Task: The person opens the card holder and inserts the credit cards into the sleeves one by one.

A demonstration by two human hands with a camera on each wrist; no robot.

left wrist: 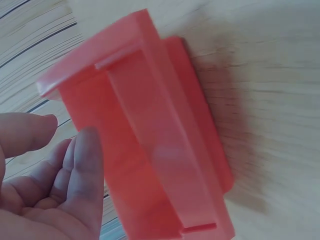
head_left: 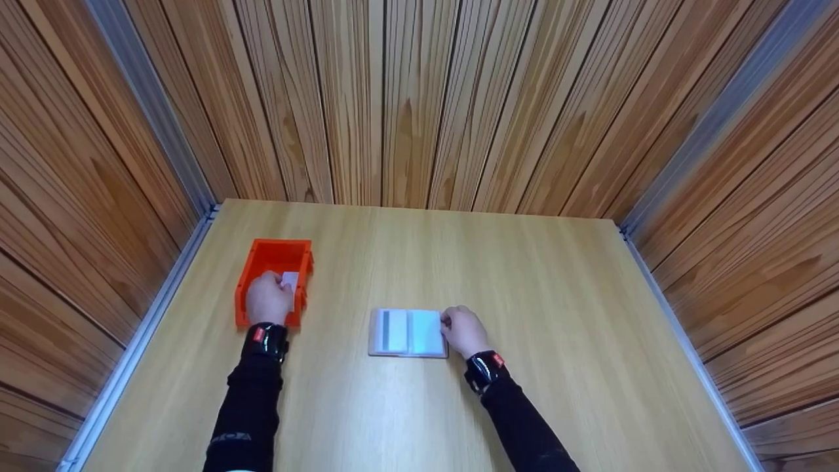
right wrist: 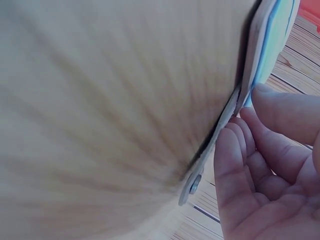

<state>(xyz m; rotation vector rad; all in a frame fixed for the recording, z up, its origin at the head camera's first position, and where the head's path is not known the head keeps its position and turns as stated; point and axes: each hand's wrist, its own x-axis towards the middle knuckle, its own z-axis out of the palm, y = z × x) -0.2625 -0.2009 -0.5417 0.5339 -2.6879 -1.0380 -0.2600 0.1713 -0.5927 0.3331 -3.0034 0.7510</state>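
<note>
An orange bin (head_left: 278,246) stands on the left of the table, a white card (head_left: 290,280) inside it. My left hand (head_left: 269,298) reaches into this bin, close beside the card. In the left wrist view, the left thumb (left wrist: 30,132) and index finger (left wrist: 85,165) are apart, with nothing visible between them. A card holder (head_left: 408,333) with clear sleeves lies spread flat at the table's middle. At its right edge my right hand (head_left: 465,331) pinches the pages between thumb and fingers. A strap with a metal snap (right wrist: 195,184) sticks out beside those fingers.
The light wood table (head_left: 524,275) is bounded by a plank back wall (head_left: 419,131) and plank side walls, with grey metal rails (head_left: 141,328) along its sides. Each wrist wears a black band (head_left: 486,370).
</note>
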